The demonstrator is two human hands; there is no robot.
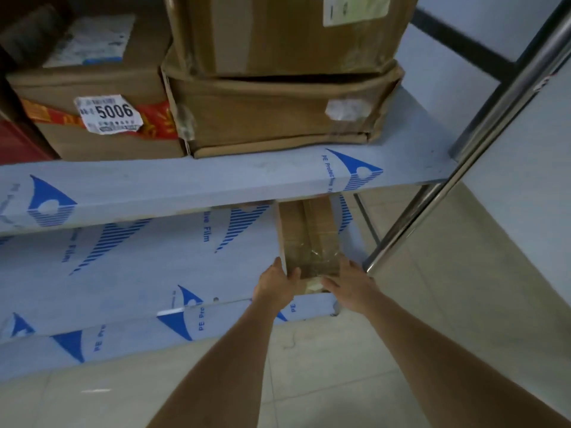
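Our left hand [276, 285] and right hand [349, 283] clasp the near end of the narrow brown cardboard box [309, 236], lying lengthwise away from us at the blue-filmed lower shelf's [148, 267] right end.

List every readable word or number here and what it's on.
"5006": white sticker on the left cardboard box.
"PE Protective F", cut off: film on the upper shelf edge.
"ive Film": film on the lower shelf.
"PE Pro": lower shelf's front edge.
Too blurred: the sticker's small print, the top box's label, the red band.
No text seen: narrow cardboard box.
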